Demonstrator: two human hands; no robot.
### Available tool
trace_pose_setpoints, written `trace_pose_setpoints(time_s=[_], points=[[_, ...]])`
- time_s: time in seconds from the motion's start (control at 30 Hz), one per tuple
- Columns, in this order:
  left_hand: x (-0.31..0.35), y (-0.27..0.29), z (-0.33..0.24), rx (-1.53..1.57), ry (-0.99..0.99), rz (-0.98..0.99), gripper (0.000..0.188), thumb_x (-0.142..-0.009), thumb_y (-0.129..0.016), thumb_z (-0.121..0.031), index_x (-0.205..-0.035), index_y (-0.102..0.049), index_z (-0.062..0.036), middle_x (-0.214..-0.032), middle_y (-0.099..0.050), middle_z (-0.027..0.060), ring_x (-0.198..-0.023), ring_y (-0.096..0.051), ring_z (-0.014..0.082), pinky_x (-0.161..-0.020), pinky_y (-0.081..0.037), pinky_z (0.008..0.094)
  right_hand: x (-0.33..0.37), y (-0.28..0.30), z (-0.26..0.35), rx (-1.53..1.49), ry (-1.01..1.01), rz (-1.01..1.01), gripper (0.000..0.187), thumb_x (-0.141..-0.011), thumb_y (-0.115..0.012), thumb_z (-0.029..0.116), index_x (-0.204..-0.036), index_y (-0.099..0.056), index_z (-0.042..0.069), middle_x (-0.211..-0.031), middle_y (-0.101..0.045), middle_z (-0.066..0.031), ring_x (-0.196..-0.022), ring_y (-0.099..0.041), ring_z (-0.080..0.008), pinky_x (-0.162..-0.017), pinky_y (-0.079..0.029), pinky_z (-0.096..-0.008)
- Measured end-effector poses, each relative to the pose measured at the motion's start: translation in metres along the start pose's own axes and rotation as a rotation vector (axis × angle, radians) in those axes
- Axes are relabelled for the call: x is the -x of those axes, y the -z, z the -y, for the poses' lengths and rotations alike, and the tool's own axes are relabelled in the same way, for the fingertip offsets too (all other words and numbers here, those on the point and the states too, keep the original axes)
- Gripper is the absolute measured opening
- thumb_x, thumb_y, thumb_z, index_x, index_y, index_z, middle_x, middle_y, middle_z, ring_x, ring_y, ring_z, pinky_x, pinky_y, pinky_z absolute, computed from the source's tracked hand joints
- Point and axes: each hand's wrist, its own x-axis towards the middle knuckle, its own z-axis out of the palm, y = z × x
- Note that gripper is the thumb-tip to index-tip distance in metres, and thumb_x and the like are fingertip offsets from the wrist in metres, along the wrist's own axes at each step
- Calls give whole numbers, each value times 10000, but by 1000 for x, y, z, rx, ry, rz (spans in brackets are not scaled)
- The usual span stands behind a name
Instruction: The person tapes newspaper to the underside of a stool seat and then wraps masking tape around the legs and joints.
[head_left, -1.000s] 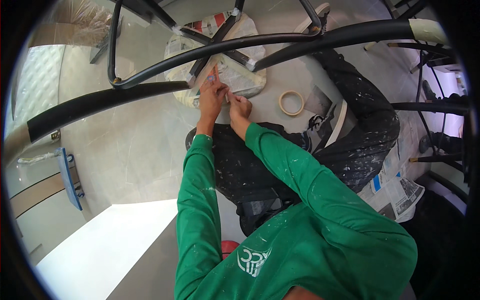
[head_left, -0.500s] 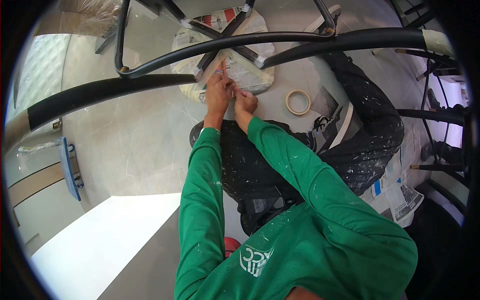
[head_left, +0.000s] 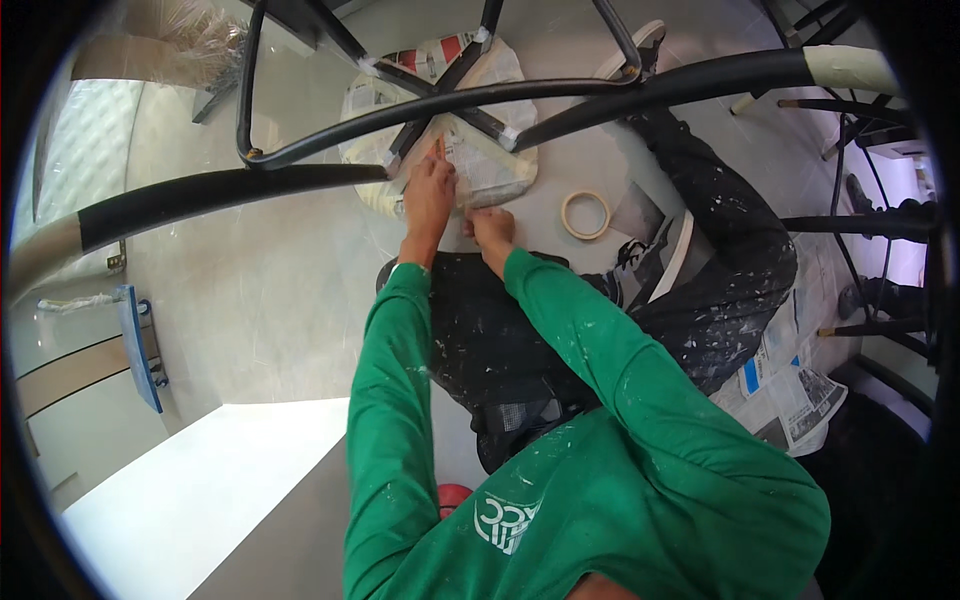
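An upturned stool's seat (head_left: 510, 178), wrapped in newspaper and pale masking tape, lies on the floor ahead. Black legs (head_left: 462, 65) cross above it. My left hand (head_left: 430, 195) reaches over the seat's near side, fingers bent together against the covering beside a pale tape strip and an orange patch. Whatever the fingers grip is hidden beneath them. Just off the seat's near edge, my right hand (head_left: 490, 228) is closed in a pinch, lower and to the right of the left hand. What it pinches is too small to make out.
A roll of masking tape (head_left: 585, 215) lies on the floor right of my hands. A curved black bar (head_left: 440, 103) spans above the seat. My bent leg (head_left: 735, 230) and shoe are at right, near newspaper sheets (head_left: 790, 405). A white panel (head_left: 215, 490) stands lower left.
My hands have moved apart: the right hand is lower, away from the left hand's fingers. The whole view has shifted slightly.
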Motion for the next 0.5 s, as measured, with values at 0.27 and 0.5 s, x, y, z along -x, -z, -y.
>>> trace_pose_setpoints(time_s=[0.27, 0.5], points=[[5, 31, 26, -205, -544, 290, 486, -886, -733, -315, -1335, -629, -158, -1408, -568, 69, -1324, -514, 278, -1090, -416, 442, 58, 77, 24, 91, 293, 215, 181, -927, -739, 152, -902, -687, -19, -754, -707, -69, -644, -661, -144, -607, -519, -279], [-4, 25, 15, -422, -579, 384, 756, -901, -658, -552, -1496, -506, -110, -1615, -395, 116, -1529, -309, 295, -1274, -207, 476, 67, 189, 77, 866, 1010, -106, 198, -824, -794, 143, -947, -691, 28, -941, -670, -110, -984, -629, -304, -870, -490, -447]])
